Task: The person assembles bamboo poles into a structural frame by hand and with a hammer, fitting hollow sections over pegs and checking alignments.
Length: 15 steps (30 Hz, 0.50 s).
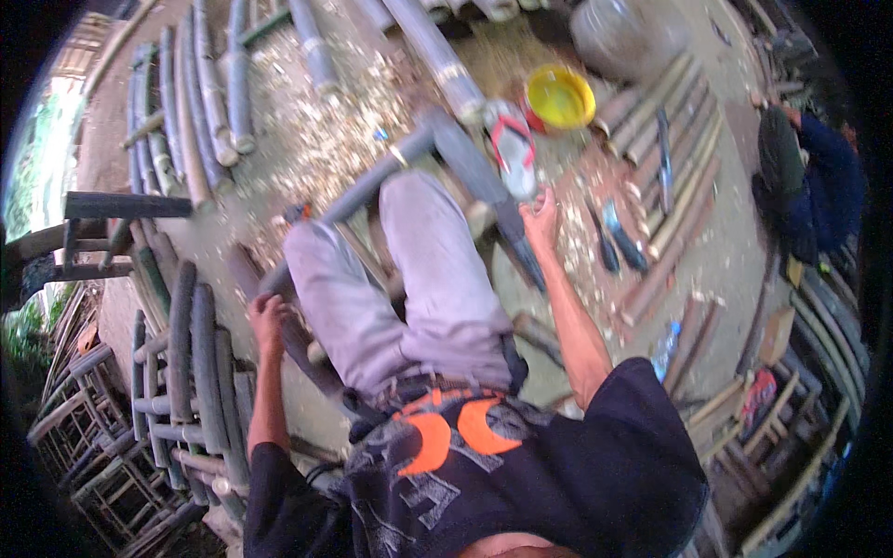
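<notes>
My left hand (268, 316) hangs beside my left thigh, against the end of a grey bamboo pole (363, 184) and a darker length behind it. Blur hides whether its fingers grip either one. My right hand (539, 220) is raised over the ground at the right, fingers curled in. Whatever may be inside it is too small or blurred to name. Close by its fingertips lie a grey flip-flop with red straps (514, 160) and a dark bamboo piece (479, 177) slanting past my right knee. I sit with both knees bent.
Beyond the flip-flop stands a yellow basin (561, 96). Dark-handled tools (621, 237) lie beside cut bamboo lengths (684, 200) at the right. Wood shavings (326, 130) cover the ground ahead. Bamboo frames (191, 409) stack up at the left. Another person (809, 181) is at the far right.
</notes>
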Motion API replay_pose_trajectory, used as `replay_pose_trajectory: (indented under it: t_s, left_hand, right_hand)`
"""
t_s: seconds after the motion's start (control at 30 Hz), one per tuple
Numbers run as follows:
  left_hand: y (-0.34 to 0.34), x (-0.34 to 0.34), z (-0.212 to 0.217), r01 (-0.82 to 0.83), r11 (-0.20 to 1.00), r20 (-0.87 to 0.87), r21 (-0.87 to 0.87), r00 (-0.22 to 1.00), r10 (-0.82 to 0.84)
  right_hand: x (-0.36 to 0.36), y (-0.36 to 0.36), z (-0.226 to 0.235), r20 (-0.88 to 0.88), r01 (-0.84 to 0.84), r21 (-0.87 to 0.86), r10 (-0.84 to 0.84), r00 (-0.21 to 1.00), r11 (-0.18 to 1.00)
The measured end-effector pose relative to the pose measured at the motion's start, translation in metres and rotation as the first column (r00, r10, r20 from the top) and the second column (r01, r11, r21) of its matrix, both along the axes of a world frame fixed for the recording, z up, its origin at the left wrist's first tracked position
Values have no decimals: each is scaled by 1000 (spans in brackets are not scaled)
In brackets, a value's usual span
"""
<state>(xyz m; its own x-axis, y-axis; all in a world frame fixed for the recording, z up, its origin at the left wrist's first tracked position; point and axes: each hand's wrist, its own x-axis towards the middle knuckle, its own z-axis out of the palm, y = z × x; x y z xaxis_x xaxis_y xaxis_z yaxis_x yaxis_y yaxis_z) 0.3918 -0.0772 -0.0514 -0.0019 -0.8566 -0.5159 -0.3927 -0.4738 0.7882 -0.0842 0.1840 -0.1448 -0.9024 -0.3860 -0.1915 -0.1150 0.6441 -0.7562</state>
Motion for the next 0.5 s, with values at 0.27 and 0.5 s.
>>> replay_pose_trajectory:
  t_s: [0.27,0.5]
  left_hand:
    - [126,200,-61,-49,752,495,658,780,-383]
    - [178,202,-127,-181,667,223,723,975,22]
  right_hand:
    - [90,187,-4,284,-164,292,79,956,942]
    - [71,177,-23,77,-209,346,194,978,915]
